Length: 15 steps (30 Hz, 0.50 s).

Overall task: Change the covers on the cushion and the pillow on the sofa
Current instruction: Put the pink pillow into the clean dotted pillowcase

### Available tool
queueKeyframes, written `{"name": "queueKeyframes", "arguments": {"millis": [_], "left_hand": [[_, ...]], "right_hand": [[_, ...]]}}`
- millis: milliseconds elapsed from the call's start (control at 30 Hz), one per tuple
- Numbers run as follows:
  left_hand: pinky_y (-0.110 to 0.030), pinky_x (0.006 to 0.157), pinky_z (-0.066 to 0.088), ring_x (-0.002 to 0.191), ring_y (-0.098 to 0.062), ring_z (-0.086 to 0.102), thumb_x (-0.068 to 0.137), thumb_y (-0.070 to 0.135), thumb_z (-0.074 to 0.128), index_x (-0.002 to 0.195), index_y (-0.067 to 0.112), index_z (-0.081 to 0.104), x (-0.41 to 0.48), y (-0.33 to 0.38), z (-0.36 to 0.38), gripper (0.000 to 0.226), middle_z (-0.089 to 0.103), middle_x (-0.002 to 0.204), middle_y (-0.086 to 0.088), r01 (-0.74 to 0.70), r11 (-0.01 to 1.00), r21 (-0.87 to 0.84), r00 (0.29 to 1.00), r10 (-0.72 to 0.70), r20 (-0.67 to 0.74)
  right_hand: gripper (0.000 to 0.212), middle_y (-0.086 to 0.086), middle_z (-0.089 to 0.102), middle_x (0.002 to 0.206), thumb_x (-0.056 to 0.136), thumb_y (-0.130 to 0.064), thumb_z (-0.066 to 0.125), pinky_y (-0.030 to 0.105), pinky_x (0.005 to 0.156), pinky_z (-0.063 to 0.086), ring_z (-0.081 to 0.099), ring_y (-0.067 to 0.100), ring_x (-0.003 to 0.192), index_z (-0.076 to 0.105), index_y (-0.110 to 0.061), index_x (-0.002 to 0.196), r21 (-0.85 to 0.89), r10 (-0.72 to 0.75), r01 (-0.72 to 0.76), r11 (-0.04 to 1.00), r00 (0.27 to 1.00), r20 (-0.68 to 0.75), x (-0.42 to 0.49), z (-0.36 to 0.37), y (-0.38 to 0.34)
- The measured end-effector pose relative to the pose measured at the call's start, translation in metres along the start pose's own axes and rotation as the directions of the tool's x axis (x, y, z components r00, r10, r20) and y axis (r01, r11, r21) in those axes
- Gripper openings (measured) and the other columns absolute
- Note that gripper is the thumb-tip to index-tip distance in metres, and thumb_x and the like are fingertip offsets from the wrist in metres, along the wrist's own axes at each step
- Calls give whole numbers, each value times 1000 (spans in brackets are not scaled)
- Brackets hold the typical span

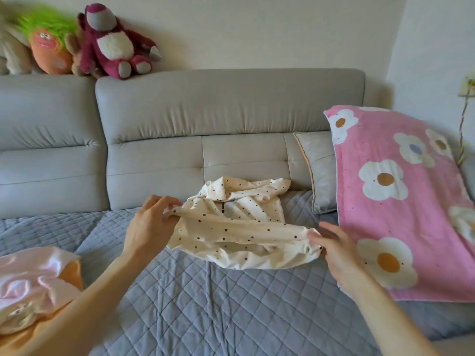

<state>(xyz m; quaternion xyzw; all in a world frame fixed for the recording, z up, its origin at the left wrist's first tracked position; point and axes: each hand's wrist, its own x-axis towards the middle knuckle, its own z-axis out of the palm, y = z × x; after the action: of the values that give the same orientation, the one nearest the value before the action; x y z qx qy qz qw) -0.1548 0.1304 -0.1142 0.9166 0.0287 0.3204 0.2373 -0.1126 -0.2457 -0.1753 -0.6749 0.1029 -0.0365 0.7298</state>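
Both bare arms reach forward, one from each bottom corner. The left hand [150,226] is up, and its fingers and thumb pinch one end of the dotted cover [231,228]. The right hand [336,250] pinches the other end, with its fingers pointing left.

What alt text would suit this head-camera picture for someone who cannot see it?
A person's left hand and right hand pinch a cream dotted cover over a grey quilted sofa seat. A pink flowered pillow leans at the right; plush toys sit on the backrest.
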Motion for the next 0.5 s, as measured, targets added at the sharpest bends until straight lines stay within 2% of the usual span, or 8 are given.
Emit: {"name": "queueKeyframes", "arguments": {"millis": [100,167,200,233,267,300,400,500], "left_hand": [[-36,63,51,77,-20,58,92,27,63,98,37,67,10,0,-4,12,61,101,9,62,997,38,998,-62,-11],[-32,60,49,76,-19,59,90,21,61,95,37,68,10,6,-3,18,64,94,10,30,998,55,999,-31,18],[-32,59,49,76,-18,59,88,17,60,94,37,68,9,10,-1,22,64,91,11,18,999,44,999,-19,33],[-32,59,50,76,-17,59,86,14,59,93,37,69,10,15,-1,26,64,89,12,8,1000,30,999,-10,46],[-32,59,51,76,-17,59,85,14,60,93,37,69,12,20,0,26,64,88,12,-5,1000,30,998,3,64],[-31,59,50,76,-16,59,86,16,61,94,37,68,14,24,-1,24,64,87,13,-23,998,53,996,19,84],[-27,55,44,76,-15,58,89,31,65,96,36,62,23,23,-4,9,61,88,15,-81,976,204,989,52,141],[-26,58,47,73,-7,59,87,38,70,88,38,61,27,9,-13,9,62,80,18,-45,984,172,979,9,203]], "right_hand": [[68,-16,55,127,71,-26,85,35,100,40,49,6,117,52,-45,127,-310,-119,214,926,947,299,-14,2,-7],[83,-27,39,131,64,-48,82,37,102,33,31,9,123,40,-55,136,-705,-95,378,600,909,406,-19,7,3],[78,-30,36,129,66,-54,77,37,100,33,27,9,123,40,-56,135,-806,-126,445,390,893,432,-20,11,12],[61,-32,41,124,72,-53,73,34,96,36,33,10,123,48,-54,128,-823,-199,494,281,869,454,-21,17,18],[37,-30,52,115,80,-44,70,29,88,41,45,10,117,57,-51,114,-808,-282,517,282,850,445,-20,22,21],[21,-26,61,102,86,-31,68,22,77,44,57,8,103,60,-46,99,-756,-367,530,383,839,402,-21,25,18],[17,-16,66,87,91,-14,64,23,62,41,62,7,80,61,-30,93,-573,-433,406,711,896,98,-11,23,-2],[18,-13,66,89,88,-12,67,30,68,43,61,11,85,62,-30,86,-403,-364,333,853,931,-1,2,8,-27]]}}
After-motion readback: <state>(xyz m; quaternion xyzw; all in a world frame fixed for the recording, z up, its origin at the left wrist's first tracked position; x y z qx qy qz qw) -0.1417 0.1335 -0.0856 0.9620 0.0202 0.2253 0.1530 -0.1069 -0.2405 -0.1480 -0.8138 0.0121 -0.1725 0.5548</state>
